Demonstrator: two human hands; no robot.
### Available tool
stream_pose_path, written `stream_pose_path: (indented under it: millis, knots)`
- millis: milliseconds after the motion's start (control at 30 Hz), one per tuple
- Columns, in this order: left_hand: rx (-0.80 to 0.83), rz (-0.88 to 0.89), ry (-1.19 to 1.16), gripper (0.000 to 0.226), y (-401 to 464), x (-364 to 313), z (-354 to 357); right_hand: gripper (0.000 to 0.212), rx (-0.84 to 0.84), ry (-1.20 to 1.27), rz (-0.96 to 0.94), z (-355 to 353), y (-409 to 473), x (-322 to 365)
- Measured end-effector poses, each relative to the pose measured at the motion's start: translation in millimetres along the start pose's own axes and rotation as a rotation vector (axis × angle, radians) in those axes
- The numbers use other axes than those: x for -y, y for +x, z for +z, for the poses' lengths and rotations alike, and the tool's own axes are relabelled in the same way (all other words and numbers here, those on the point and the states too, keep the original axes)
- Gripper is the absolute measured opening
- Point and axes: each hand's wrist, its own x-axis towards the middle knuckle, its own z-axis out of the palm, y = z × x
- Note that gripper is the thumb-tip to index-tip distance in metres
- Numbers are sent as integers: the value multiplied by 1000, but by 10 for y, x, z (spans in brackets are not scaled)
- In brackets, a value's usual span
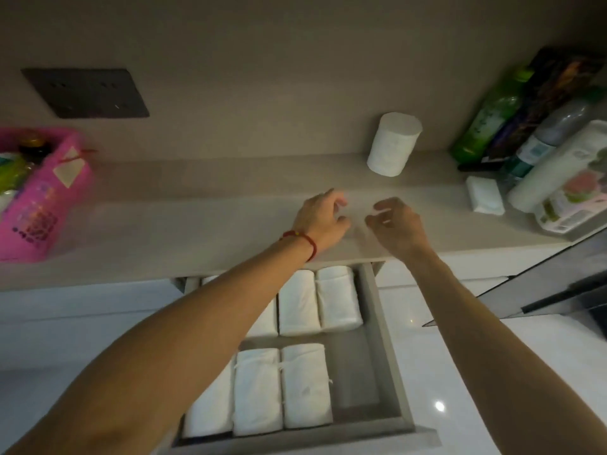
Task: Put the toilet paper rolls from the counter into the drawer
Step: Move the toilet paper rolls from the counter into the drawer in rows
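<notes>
One white toilet paper roll (392, 143) stands upright at the back of the beige counter (184, 218), against the wall. Below the counter edge, the grey drawer (377, 323) is pulled out and holds several white rolls (299, 302) lying in two rows. A bare gap is at the drawer's right front. My left hand (320, 221), with a red string on the wrist, and my right hand (395, 223) hover side by side over the counter. Both have loosely curled, parted fingers and hold nothing. The standing roll is a short way beyond them, to the right.
A pink basket (46, 192) with bottles sits at the counter's left end. At the right end are a green bottle (486, 116), other bottles, a wrapped paper pack (558, 178) and a small white tissue packet (484, 195). A dark socket plate (87, 92) is on the wall.
</notes>
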Motion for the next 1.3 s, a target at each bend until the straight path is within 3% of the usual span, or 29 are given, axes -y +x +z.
stream_pose_path:
  millis: [200,333,433,600,733,867,967,1100,1200,1300]
  knots:
    - [102,-143,-218,71,1070,-376,125,77,-157,85,39,-225,1105,75]
    - [194,-208,-316,93,1510,-540,242,110,-102,206,100,-284,1650,74]
    - [193,-238,-408,98,1716,-601,276,108,-71,326,38,-290,1881,5]
    - [186,-185,-424,74,1651,-610,252,99,-105,326,17,-224,1778,-57]
    - [105,-154,-384,55,1269,-519,149,95,-121,291,-20,-204,1255,-118]
    - [86,-182,-508,43,681,-309,-35,96,-69,234,-49,-192,453,-122]
    - [120,-180,-566,35,136,-132,-116,94,-41,202,4,-176,-184,-101]
    - [227,-204,-541,27,-567,139,-123,75,-6,94,78,-62,-966,-160]
    - [312,-210,-465,16,-999,359,-56,80,51,-10,118,71,-1473,-170]
    - [415,-188,-290,15,-1381,535,69,89,75,-267,129,216,-1904,-171]
